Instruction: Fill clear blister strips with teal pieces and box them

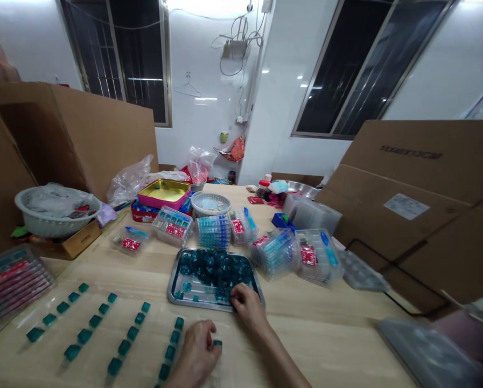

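Note:
My left hand (198, 351) is low over the table, fingers curled together. Just right of its thumb sits a small teal cube (218, 343); whether the fingers touch it I cannot tell. My right hand (247, 306) reaches over the front right rim of a metal tray (170, 291), fingertips pinched at the teal pieces. Anything in that pinch is hidden. A heap of teal translucent pieces (215, 267), some many-sided, fills the tray's back, with a few loose in front. Rows of teal cubes (124, 347) run across the table left of my left hand.
Clear plastic boxes with red packets and blue pens (172, 226) stand behind the tray, beside stacked clear trays (212, 231). Further stacked boxes (13, 285) are at far left. A white basket (57, 215) stands back left. Cardboard (419, 205) rises at right.

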`<state>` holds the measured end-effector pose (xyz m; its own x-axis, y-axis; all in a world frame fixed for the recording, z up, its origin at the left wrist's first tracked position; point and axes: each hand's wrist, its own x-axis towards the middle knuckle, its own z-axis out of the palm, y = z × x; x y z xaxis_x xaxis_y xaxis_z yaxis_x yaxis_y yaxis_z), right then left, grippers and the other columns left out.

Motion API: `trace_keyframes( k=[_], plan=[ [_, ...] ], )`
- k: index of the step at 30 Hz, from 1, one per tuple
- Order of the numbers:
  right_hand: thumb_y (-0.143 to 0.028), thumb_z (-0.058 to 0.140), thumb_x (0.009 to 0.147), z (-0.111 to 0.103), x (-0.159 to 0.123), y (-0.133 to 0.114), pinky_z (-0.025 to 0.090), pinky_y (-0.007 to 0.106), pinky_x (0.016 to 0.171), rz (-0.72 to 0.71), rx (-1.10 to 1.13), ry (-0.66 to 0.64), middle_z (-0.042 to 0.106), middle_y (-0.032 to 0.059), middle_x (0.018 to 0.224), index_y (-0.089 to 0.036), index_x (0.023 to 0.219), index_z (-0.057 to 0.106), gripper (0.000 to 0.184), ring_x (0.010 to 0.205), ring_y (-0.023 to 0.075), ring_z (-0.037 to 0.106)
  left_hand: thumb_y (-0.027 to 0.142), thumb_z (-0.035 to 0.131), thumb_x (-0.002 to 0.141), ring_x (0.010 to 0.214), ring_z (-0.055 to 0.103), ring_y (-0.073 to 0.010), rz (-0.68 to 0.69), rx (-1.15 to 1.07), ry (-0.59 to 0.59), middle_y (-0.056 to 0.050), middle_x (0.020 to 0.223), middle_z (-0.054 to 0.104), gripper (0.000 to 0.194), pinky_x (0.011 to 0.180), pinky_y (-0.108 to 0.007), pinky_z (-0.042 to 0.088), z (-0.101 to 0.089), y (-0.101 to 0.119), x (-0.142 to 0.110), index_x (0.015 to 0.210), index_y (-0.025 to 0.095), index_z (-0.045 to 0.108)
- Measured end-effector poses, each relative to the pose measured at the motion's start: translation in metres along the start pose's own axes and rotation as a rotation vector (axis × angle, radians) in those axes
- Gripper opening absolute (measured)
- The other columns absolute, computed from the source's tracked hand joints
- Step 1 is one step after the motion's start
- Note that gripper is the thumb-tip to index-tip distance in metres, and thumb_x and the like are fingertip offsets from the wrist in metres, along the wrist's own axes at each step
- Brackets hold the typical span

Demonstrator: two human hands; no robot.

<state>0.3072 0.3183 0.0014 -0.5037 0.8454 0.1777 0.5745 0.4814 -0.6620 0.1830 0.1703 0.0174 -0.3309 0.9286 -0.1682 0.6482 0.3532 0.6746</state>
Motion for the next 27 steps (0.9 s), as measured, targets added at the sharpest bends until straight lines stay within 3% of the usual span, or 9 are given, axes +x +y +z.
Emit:
trace_keyframes(
  k=[4, 10, 17, 21, 27],
  plan=[
    [-0.015, 0.047, 0.068, 0.004, 0.003, 0.001, 0.043, 0.028, 0.07, 0.03, -0.004, -0.01, 0.065, 0.0029, 0.076, -0.02, 0.09, 0.062, 0.027, 0.075, 0.0201, 0.061, 0.008, 0.055, 0.063, 0.07, 0.056, -0.0153, 0.002, -0.02, 0.022, -0.001, 0.069, 0.06, 0.025, 0.068, -0.023, 0.04, -0.002, 0.001, 0.001, 0.084, 0.015, 0.064],
    [-0.012, 0.047, 0.064, 0.0, 0.005, -0.008, 0.041, 0.026, 0.065, -0.028, -0.012, -0.014, 0.06, 0.0013, 0.071, -0.019, 0.075, 0.058, 0.017, 0.068, 0.0176, 0.057, 0.011, 0.053, 0.066, 0.066, 0.056, -0.0154, 0.082, -0.135, 0.14, -0.002, 0.069, 0.06, 0.016, 0.064, -0.025, 0.041, -0.001, -0.007, 0.007, 0.077, 0.014, 0.064],
    [-0.014, 0.051, 0.065, -0.011, -0.012, -0.02, 0.044, 0.024, 0.062, 0.002, 0.323, -0.07, 0.061, 0.0002, 0.071, -0.019, 0.074, 0.056, 0.01, 0.066, 0.0154, 0.058, 0.01, 0.047, 0.069, 0.07, 0.059, -0.0158, 0.169, -0.337, 0.193, -0.005, 0.078, 0.063, 0.023, 0.064, -0.025, 0.045, -0.012, -0.001, 0.021, 0.083, 0.014, 0.064],
    [-0.015, 0.056, 0.066, -0.013, -0.025, -0.028, 0.047, 0.025, 0.064, -0.026, 0.531, -0.164, 0.061, 0.0011, 0.073, -0.018, 0.074, 0.056, 0.009, 0.07, 0.0167, 0.06, 0.008, 0.048, 0.064, 0.07, 0.059, -0.0156, 0.221, -0.399, 0.132, -0.006, 0.087, 0.066, 0.034, 0.065, -0.025, 0.046, -0.006, 0.005, 0.027, 0.092, 0.014, 0.068],
    [-0.022, 0.065, 0.063, -0.013, -0.032, -0.025, 0.042, 0.025, 0.055, 0.094, 0.602, -0.205, 0.059, -0.0007, 0.062, -0.016, 0.069, 0.06, 0.01, 0.057, 0.015, 0.056, 0.01, 0.049, 0.063, 0.066, 0.058, -0.0159, 0.156, -0.381, 0.094, -0.005, 0.073, 0.067, 0.025, 0.062, -0.024, 0.044, 0.002, -0.001, 0.027, 0.076, 0.013, 0.07]
  ],
)
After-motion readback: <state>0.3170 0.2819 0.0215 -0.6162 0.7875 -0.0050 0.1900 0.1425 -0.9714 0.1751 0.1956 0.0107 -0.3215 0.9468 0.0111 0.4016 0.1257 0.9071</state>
